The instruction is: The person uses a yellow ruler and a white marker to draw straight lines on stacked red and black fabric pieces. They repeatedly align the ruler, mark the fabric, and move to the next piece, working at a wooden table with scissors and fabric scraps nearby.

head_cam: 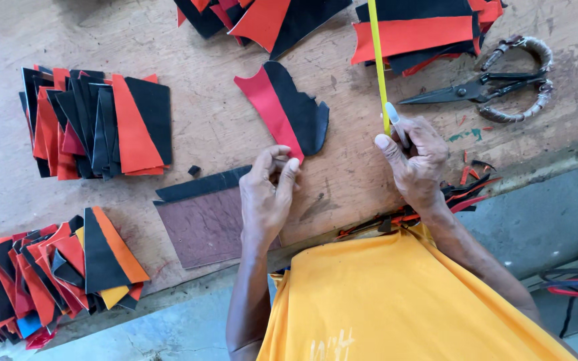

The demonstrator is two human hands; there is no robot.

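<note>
Scissors (496, 83) with wrapped handles, lying at upper right of wooden table (222, 127). Fanned stack of black and red pieces (98, 124) at left. Second heap, red, black and orange (55, 277), at lower left edge. More piles along top edge (262, 20), (423, 33). Brown board (202, 224) near front edge, black strip (202, 186) touching its upper side. Thin red and black offcuts (463, 194) at right.

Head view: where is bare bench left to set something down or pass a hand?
Bare wood lies between the left stack and the red-and-black piece, also between that piece and the scissors. The near-left corner is crowded with stacks.
</note>
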